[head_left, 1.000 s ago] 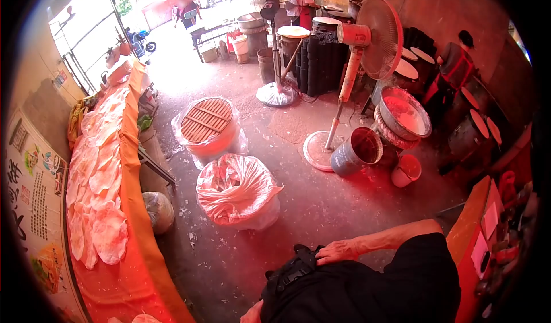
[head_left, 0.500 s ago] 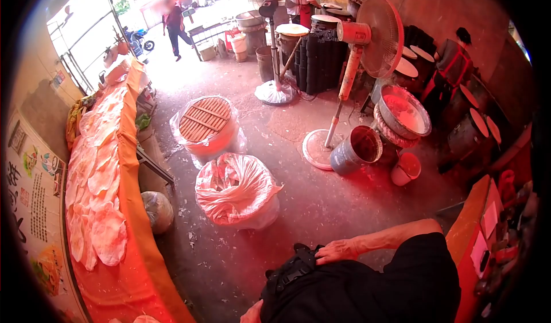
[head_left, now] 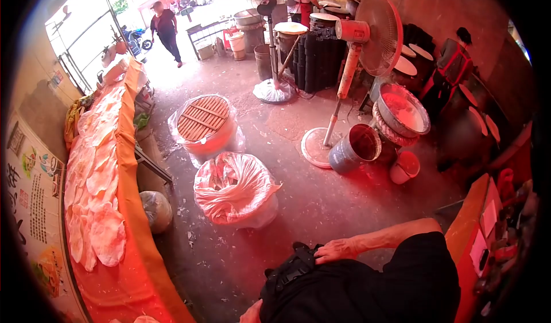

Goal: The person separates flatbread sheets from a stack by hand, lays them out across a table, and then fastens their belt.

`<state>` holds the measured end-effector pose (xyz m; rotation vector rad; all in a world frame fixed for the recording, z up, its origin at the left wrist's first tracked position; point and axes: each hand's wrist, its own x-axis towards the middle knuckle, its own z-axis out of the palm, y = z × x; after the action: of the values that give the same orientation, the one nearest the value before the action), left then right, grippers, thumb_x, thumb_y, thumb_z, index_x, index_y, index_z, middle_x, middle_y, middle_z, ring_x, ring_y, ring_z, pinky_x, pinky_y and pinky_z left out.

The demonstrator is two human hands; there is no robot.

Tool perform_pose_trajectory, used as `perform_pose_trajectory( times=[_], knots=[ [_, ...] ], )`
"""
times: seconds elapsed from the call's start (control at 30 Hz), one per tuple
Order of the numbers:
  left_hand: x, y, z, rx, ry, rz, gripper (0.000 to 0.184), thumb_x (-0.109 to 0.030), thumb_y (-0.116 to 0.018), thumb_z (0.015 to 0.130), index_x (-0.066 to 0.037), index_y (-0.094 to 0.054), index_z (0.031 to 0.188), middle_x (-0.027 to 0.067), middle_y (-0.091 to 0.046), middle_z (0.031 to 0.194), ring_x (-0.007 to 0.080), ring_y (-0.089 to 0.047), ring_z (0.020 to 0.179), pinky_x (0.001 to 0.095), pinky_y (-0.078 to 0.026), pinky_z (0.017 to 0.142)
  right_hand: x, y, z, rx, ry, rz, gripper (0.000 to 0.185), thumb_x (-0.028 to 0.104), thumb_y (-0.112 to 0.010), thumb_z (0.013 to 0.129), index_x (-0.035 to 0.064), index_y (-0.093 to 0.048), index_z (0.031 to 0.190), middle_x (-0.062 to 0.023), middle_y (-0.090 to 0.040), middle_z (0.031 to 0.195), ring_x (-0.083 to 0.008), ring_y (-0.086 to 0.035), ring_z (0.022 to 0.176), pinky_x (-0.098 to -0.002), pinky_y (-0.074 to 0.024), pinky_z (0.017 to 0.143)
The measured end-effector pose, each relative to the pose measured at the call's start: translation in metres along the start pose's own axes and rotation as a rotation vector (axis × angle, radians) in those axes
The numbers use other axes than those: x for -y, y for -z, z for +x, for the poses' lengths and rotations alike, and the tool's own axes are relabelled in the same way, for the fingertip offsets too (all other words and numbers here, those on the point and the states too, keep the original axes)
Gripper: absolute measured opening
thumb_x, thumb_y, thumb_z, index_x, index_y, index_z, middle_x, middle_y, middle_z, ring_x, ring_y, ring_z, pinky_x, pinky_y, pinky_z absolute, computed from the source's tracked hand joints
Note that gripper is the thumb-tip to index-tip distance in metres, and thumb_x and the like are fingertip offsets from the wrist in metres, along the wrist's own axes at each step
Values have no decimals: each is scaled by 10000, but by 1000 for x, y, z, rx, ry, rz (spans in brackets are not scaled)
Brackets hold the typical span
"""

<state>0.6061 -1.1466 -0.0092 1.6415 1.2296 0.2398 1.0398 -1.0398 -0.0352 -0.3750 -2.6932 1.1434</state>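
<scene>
Across my black shirt lies my right hand (head_left: 335, 250), its fingers stretched out flat against the end of a black waist bag (head_left: 291, 270) with a buckle and strap. No object shows in it. At the bottom edge only a small part of my left hand (head_left: 251, 312) appears beside the bag. The shirt and the frame edge hide its fingers. In front of me on the floor stands a wide tub wrapped in a pale plastic sack (head_left: 236, 194), its top bunched open. Behind it is another wrapped tub with a slatted wooden lid (head_left: 204, 118).
Flat pale dough sheets (head_left: 102, 179) cover a long orange-draped table at left. A standing fan (head_left: 373, 36), a metal drum (head_left: 351, 151), a large basin (head_left: 402, 110) and a pink bucket (head_left: 404, 168) stand right. A co-worker (head_left: 454, 64) bends near round lids; another person (head_left: 165, 31) walks at the entrance.
The walking person at the entrance has come closer and moved slightly left. The view has shifted a little. My hands stay in the same place.
</scene>
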Motion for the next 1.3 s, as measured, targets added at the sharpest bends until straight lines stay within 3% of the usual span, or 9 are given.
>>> perform_pose_trajectory(
  times=[1.3],
  knots=[
    [-9, -6, -11, -137, -139, 54, 416, -246, -401, 996, -99, -490, 1375, 237, -568, 1285, 396, -541, 1194, 461, -428, 1018, 2, -2, 1, -19, 5, -4, 594, 276, -610, 816, 62, -404, 1331, -228, -484, 1209, -395, -529, 1069, -441, -474, 872]
  ],
)
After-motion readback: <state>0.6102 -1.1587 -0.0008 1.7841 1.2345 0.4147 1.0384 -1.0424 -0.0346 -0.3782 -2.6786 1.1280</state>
